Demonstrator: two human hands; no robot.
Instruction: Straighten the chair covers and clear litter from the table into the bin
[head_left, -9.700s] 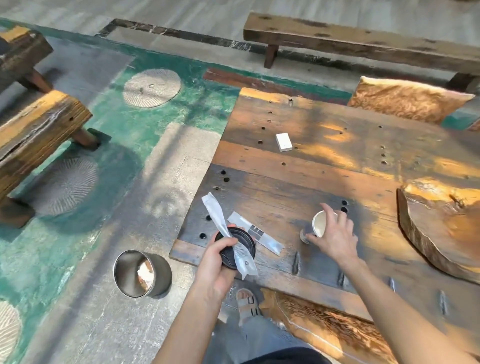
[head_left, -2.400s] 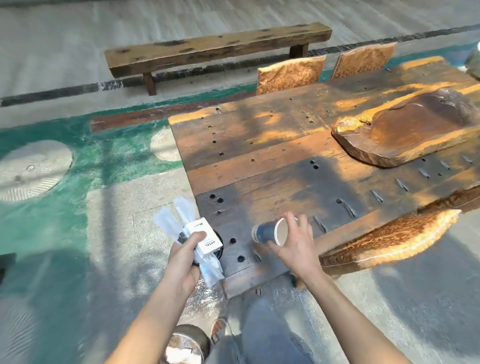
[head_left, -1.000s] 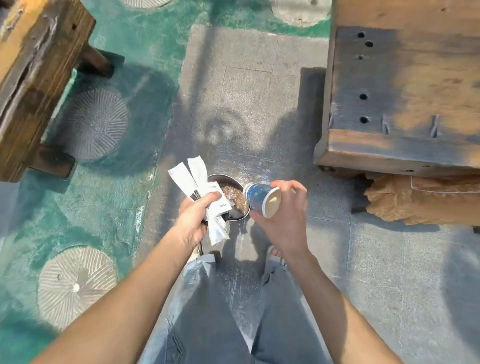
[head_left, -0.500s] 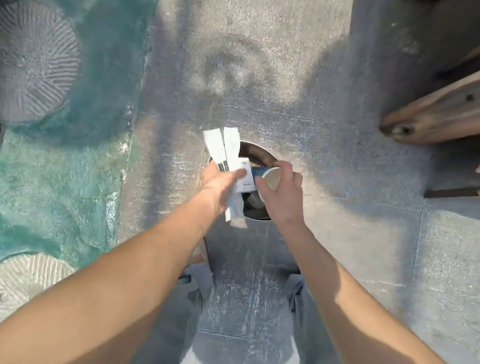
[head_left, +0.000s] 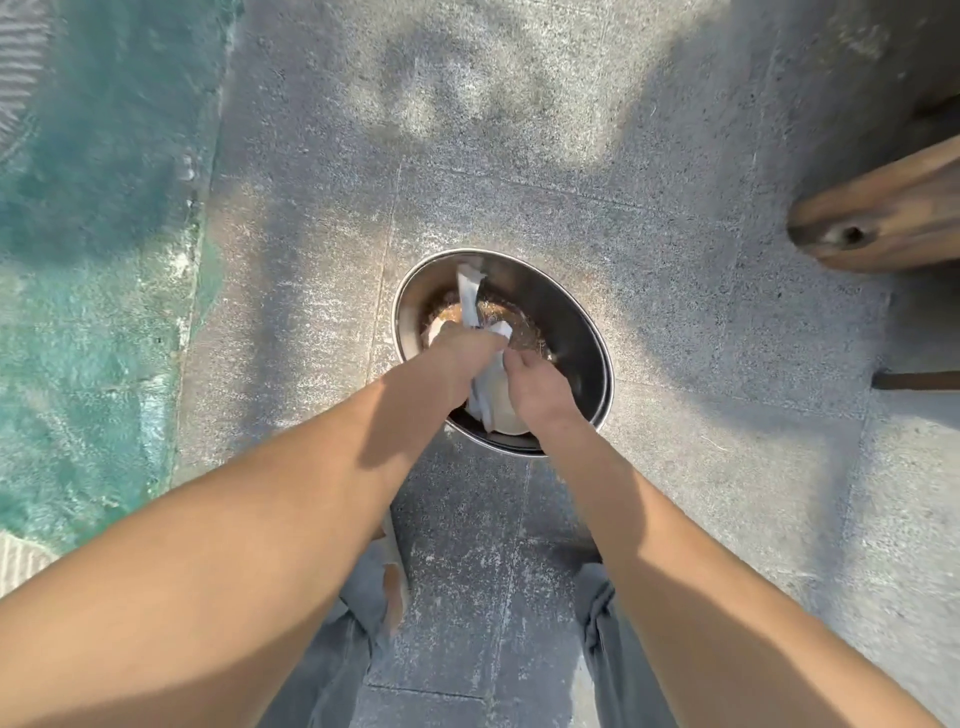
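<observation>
A round metal bin (head_left: 569, 306) stands on the grey stone floor right in front of my feet. Both my hands are down inside its mouth. My left hand (head_left: 460, 358) is closed on a bunch of white wrappers (head_left: 470, 291); one strip sticks up toward the far rim and another hangs down by my wrist. My right hand (head_left: 540, 387) is curled round the paper cup (head_left: 504, 415), whose pale open end shows between my wrists. Brownish rubbish lies at the bottom of the bin.
A wooden beam end (head_left: 878, 223) of the table juts in at the upper right, with a dark bar (head_left: 917, 380) below it. Green painted floor (head_left: 88, 249) runs along the left. My jeans-clad legs (head_left: 358, 623) stand just behind the bin.
Over the last second I leaned in over the bin and both hands dropped from above its rim down into its mouth, carrying the wrappers and the cup.
</observation>
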